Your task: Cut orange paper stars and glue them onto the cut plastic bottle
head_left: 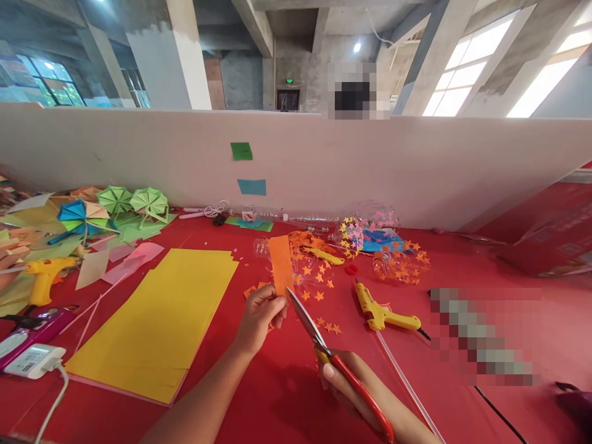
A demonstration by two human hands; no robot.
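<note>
Holding an orange paper strip [281, 262] upright, the left hand [263, 308] has its thumb and fingers closed on the strip's lower end, above the red worktop [272, 394]. The right hand [346, 383] grips red-handled scissors [309, 320], its fingers wrapped around the handles. The blades point up and away from the person, close together, with their tips at the lower right edge of the strip; whether any paper lies between them cannot be told.

Just beyond and to the right of the strip, orange paper stars [319, 296] lie scattered on the worktop. Farther back are clear plastic pieces bearing yellow, pink, purple and orange stars, near some blue paper [383, 240]. A small red ring [351, 269] lies in front of them. To the right of the scissors is a yellow glue gun [391, 318] with a clear stick running toward the person.

On the left lies a stack of yellow paper [157, 320]. Beyond it stand green folded paper umbrellas [148, 201] and a multicolored one [83, 214]. A second glue gun [45, 279] lies at the far left, near a white plug [34, 361] with a cable. A pale partition [370, 166] rises behind the worktop.
</note>
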